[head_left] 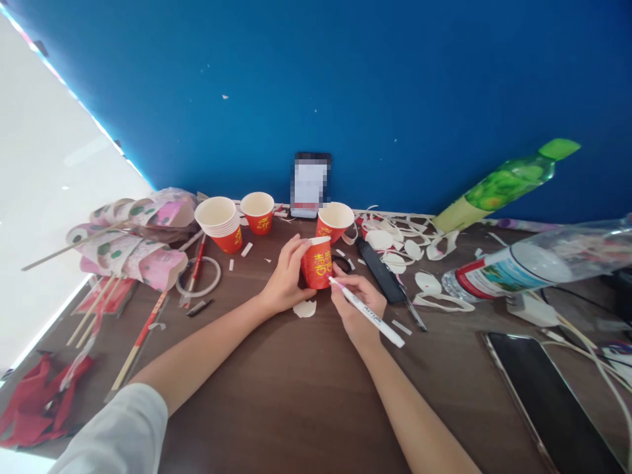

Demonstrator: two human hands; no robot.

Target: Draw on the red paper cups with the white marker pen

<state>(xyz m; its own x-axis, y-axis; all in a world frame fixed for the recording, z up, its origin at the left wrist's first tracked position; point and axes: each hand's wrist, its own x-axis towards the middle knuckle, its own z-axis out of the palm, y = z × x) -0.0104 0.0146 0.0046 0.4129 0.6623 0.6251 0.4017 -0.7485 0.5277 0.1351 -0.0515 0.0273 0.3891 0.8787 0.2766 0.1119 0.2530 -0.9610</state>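
Observation:
My left hand (285, 278) grips a red paper cup (316, 264) with gold lettering from its left side, slightly tilted. In my right hand (359, 306) is a white marker pen (370, 315), its tip at the lower right of the cup. Right behind the held cup stands another red paper cup (333, 220). A torn scrap of white paper (305, 309) lies on the table below the cup. Further left are a stack of paper cups (218, 222) and a single paper cup (257, 212).
A phone (310, 185) leans on the blue wall. White paper cut-offs (395, 243), a black utility knife (381, 268), a green-capped bottle (503, 183) and a clear bottle (523, 260) lie right. Another phone (553, 395) is front right. Patterned paper cones (133, 247) and chopsticks (141, 339) lie left.

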